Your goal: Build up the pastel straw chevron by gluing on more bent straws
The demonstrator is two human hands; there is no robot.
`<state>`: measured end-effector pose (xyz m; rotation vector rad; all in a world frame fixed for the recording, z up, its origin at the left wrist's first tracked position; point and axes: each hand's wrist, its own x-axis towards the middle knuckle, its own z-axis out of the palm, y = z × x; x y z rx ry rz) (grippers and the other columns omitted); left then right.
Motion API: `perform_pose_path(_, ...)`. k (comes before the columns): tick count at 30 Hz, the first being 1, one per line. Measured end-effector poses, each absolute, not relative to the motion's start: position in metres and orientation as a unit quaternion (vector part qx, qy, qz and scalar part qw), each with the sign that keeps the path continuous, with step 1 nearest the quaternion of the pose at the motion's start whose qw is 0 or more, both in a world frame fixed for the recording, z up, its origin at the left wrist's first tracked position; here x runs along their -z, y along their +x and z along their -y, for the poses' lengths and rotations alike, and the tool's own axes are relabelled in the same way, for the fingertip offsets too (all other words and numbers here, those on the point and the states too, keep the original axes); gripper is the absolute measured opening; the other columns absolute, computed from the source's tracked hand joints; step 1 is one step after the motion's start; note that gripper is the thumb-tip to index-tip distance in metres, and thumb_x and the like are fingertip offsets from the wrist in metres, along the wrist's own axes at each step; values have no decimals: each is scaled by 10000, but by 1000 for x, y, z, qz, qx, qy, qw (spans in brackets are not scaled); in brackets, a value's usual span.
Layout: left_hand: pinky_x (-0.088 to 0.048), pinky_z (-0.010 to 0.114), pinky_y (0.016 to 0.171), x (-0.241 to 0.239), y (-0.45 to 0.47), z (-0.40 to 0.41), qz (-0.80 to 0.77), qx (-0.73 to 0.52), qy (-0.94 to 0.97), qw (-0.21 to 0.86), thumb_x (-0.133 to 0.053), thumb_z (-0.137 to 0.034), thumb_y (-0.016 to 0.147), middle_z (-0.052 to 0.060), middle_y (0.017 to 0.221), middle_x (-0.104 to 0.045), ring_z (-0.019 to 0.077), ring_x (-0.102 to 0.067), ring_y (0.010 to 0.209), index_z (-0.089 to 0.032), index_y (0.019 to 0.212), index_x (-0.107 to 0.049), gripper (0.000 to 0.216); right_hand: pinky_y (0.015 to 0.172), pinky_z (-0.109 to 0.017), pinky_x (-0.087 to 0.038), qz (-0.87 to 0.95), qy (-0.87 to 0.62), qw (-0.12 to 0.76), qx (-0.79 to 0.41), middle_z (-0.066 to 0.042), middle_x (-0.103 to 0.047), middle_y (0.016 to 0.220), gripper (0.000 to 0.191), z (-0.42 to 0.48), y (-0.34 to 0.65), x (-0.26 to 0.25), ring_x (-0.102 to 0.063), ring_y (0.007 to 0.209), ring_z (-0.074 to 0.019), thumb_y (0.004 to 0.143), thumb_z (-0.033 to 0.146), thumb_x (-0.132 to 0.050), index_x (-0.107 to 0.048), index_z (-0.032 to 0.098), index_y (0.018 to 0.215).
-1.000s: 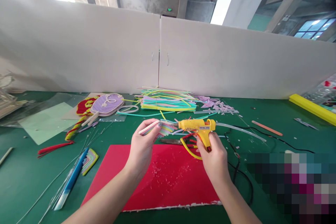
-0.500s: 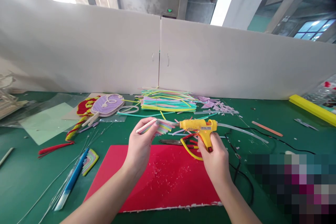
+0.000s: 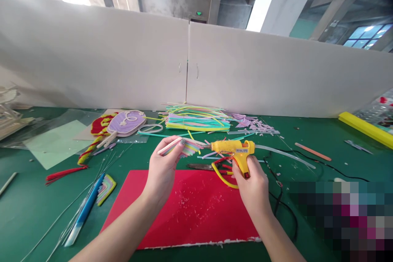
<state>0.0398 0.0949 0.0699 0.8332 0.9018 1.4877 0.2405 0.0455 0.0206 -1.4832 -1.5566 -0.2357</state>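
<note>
Our left hand [image 3: 162,170] pinching a striped fan [image 3: 188,148], our right hand [image 3: 253,184] gripping the glue gun [image 3: 233,149], nozzle at the fan, above the red mat [image 3: 190,213]

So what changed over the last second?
Barely anything. The left hand drew its pastel strip piece slightly left, away from the glue gun nozzle. The right hand kept its grip on the gun; red mat and strip pile unmoved.

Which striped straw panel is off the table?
The panel in the left hand, at the glue gun nozzle; the other panel lies flat by the blue stick.
</note>
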Motion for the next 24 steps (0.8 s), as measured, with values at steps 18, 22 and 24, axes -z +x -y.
perform_pose_path(18, -471, 155, 625, -77, 34, -98, -367, -660, 341, 560, -788, -285, 652, -31, 779, -643, 79, -610, 692, -178, 840, -647, 258, 572, -268, -472, 610, -651, 443, 86, -56, -563, 789, 179, -53, 245, -17, -582, 671, -176, 863, 345, -508, -539, 173, 897)
perform_pose_path(22, -472, 159, 623, -79, 38, -93, -361, -647, 345, 576, -788, -282, 653, -27, 773, -637, 82, -608, 693, -167, 826, -648, 251, 576, -285, -466, 566, -740, 360, 44, -68, -569, 823, 243, -59, 255, -6, -580, 690, -194, 812, 408, -562, -572, 169, 852)
perform_pose_path(24, -470, 163, 609, -80, 41, -89, -361, -638, 345, 587, -790, -281, 648, -23, 760, -635, 86, -607, 683, -161, 820, -646, 255, 598, -304, -464, 564, -770, 296, 37, -72, -571, 819, 289, -60, 262, -2, -580, 731, -217, 801, 453, -575, -598, 169, 851)
